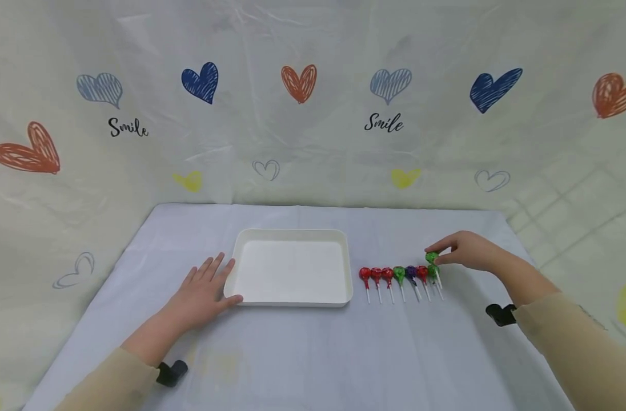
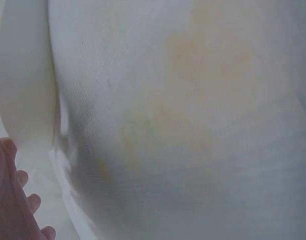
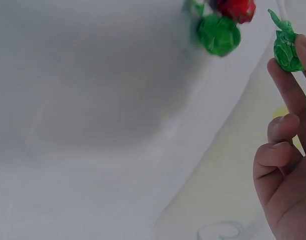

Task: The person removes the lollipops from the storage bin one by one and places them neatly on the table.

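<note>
My right hand (image 1: 467,251) pinches a green-wrapped lollipop (image 1: 432,257) by its round head, between thumb and forefinger. In the right wrist view that lollipop (image 3: 287,52) hangs at the upper right, its white stick pointing up out of frame, with the other fingers curled below. Just under it, several lollipops (image 1: 388,274) lie in a row on the table, red, green and purple, sticks toward me. My left hand (image 1: 205,294) lies with fingers spread at the left side of a white rectangular tray (image 1: 292,268), thumb at its near left corner. Nothing lies in the tray.
A pale cloth (image 1: 313,354) covers the table. Behind stands a cream backdrop (image 1: 333,154) printed with hearts and "Smile". The lollipop row lies just right of the tray. In the left wrist view, the tray's outer wall (image 2: 28,75) shows close by the fingers.
</note>
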### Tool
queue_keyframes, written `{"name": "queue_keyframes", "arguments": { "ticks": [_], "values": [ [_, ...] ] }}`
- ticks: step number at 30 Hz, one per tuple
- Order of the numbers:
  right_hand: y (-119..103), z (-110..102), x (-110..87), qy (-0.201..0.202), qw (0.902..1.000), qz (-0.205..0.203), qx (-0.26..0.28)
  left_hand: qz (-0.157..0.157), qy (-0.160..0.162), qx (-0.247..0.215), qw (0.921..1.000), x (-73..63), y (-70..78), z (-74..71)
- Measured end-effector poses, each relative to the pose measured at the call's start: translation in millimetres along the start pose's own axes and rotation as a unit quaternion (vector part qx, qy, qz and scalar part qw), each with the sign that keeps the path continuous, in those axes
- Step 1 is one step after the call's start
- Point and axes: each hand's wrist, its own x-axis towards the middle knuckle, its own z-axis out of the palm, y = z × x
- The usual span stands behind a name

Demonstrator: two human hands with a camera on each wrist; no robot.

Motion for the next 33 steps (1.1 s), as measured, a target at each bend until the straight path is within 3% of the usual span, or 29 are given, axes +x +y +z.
{"name": "queue_keyframes", "arguments": {
  "ticks": [10,18,28,33],
  "values": [
    [26.6,-5.5,-10.8,-0.01,0.9999,-0.003,-0.009,0.002,0.001,-0.004,1.0,-1.7,-1.8,-1.2],
    [45.0,6.2,-5.6,-0.038,0.9989,0.026,0.005,0.002,0.011,-0.009,0.9999,-1.6,-1.0,-0.3],
    [48.6,18.2,2.3,-0.029,0.9988,0.036,0.013,0.0,0.004,-0.005,1.0,-0.4,-0.7,0.8],
    [46.2,18.1,2.1,-0.021,0.9993,0.03,-0.011,-0.001,0.006,-0.005,1.0,-0.5,-2.6,3.0]
  ]
}}
